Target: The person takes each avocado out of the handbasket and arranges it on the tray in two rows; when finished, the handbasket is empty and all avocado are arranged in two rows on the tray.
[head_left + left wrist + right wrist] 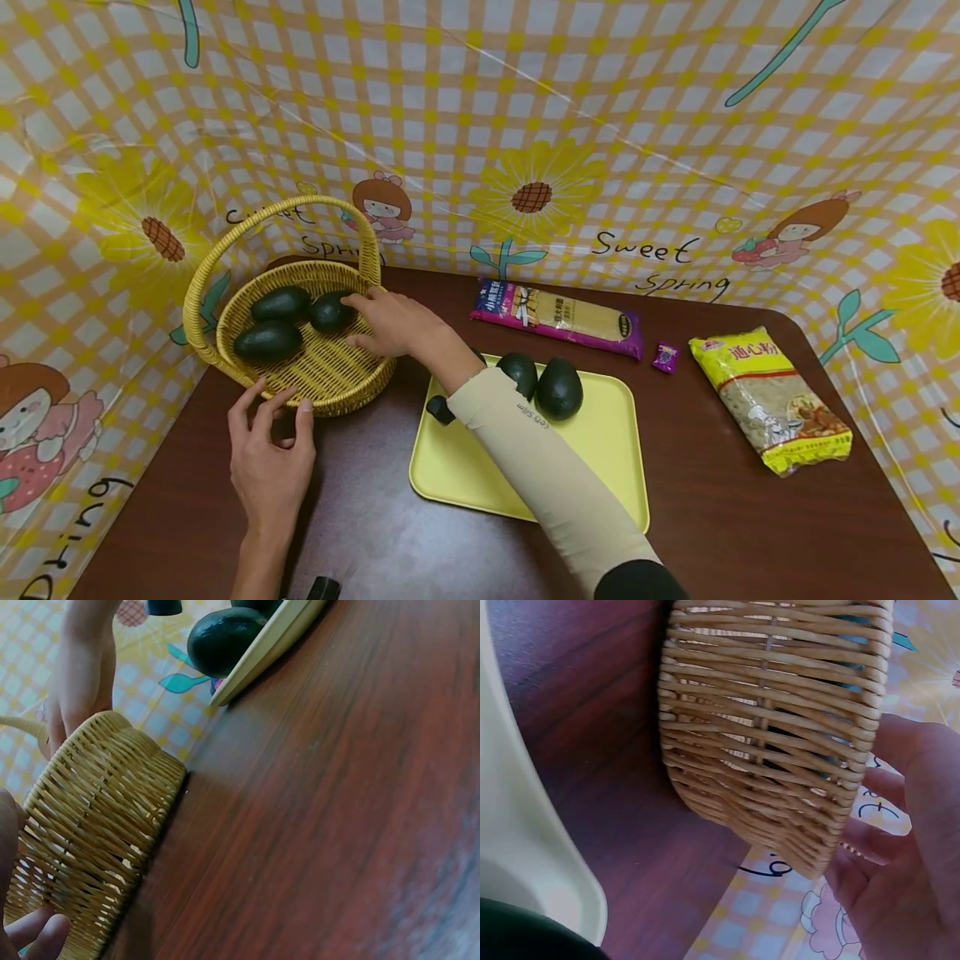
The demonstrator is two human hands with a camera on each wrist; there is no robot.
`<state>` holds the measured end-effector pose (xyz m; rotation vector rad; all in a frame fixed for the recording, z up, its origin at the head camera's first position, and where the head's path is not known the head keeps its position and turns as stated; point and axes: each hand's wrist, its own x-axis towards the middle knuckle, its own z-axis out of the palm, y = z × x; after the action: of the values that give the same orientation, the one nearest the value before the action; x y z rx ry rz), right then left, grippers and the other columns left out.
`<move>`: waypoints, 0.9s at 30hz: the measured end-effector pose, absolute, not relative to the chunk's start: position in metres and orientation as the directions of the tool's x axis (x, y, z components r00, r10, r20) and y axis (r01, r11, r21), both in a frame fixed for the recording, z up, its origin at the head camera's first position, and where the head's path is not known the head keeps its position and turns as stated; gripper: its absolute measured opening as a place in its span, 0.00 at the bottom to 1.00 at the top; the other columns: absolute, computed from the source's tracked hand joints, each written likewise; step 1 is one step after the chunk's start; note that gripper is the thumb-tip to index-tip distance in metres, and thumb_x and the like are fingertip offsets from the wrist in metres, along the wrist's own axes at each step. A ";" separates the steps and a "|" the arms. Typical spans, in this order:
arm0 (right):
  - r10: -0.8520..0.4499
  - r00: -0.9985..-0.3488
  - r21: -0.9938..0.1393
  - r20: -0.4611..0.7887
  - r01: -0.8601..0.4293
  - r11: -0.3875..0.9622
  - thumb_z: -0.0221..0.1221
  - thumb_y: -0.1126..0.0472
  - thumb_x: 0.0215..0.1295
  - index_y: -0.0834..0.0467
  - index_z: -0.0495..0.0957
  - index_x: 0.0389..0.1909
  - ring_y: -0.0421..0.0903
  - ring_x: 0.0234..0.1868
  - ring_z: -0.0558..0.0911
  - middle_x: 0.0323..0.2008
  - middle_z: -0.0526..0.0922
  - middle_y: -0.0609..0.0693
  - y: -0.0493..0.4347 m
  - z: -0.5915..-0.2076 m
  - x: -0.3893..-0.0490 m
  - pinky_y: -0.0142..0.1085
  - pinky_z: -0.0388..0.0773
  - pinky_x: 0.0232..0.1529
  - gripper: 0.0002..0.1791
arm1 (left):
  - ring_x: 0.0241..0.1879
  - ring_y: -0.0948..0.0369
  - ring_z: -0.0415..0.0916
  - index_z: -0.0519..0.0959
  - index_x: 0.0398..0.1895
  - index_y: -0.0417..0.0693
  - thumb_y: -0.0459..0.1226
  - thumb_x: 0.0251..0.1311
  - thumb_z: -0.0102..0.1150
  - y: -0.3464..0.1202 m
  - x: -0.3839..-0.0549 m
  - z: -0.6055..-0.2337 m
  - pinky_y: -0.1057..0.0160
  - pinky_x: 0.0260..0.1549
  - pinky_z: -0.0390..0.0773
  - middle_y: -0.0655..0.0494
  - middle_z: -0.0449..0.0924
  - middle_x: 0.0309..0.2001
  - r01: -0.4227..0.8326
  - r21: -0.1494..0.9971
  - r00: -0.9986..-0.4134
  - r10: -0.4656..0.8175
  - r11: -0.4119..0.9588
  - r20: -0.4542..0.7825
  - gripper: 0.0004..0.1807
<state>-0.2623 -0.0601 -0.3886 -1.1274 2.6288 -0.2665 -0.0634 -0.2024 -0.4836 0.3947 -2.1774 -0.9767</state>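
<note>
In the head view, a yellow wicker basket (352,404) with a tall handle holds 3 dark green avocados, one (268,342) at the front, one (281,304) behind it and one (332,312) to the right. My right hand (401,321) reaches over the right rim, its fingertips at the right avocado and its thumb apart from it. The right wrist view shows this hand (919,840) past the rim; the wicker wall hides the avocados' contact. My left hand (270,454) is at the basket's near side, fingers loosely bent by the rim.
On the brown table, a yellow tray (525,492) bears more avocados (559,389), partly behind the right forearm. Behind it lies a purple noodle pack (558,317). A small purple packet (665,357) and a yellow pasta bag (772,400) lie to the right. Patterned cloth surrounds the table.
</note>
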 end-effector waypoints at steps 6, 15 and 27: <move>-0.706 -0.667 -0.268 -0.238 -0.654 0.708 0.56 0.39 0.81 0.45 0.57 0.87 0.58 0.73 0.75 0.80 0.64 0.61 -0.068 -0.381 -0.267 0.51 0.74 0.72 0.40 | 0.35 0.53 0.82 0.88 0.57 0.44 0.41 0.73 0.69 -0.202 -0.064 -0.483 0.86 0.30 0.68 0.49 0.74 0.73 0.007 0.737 -0.698 -0.525 0.676 0.487 0.15; -0.662 -0.689 -0.214 -0.294 -0.627 0.749 0.53 0.35 0.81 0.43 0.54 0.88 0.57 0.77 0.71 0.83 0.61 0.58 -0.083 -0.375 -0.274 0.51 0.72 0.73 0.41 | 0.30 0.52 0.83 0.89 0.56 0.44 0.42 0.73 0.70 -0.202 -0.064 -0.483 0.86 0.30 0.68 0.49 0.75 0.72 0.003 0.735 -0.695 -0.527 0.678 0.489 0.15; -0.610 -0.719 -0.152 -0.333 -0.598 0.787 0.50 0.30 0.80 0.44 0.55 0.87 0.51 0.72 0.77 0.77 0.73 0.50 -0.100 -0.375 -0.284 0.50 0.75 0.70 0.43 | 0.27 0.53 0.83 0.89 0.55 0.44 0.42 0.73 0.70 -0.203 -0.064 -0.484 0.85 0.29 0.69 0.50 0.75 0.72 0.000 0.731 -0.699 -0.523 0.683 0.489 0.15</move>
<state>-0.2844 -0.1004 -0.3750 -0.9184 2.6113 -0.0472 -0.0644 -0.2025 -0.4836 0.3991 -2.1832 -0.9480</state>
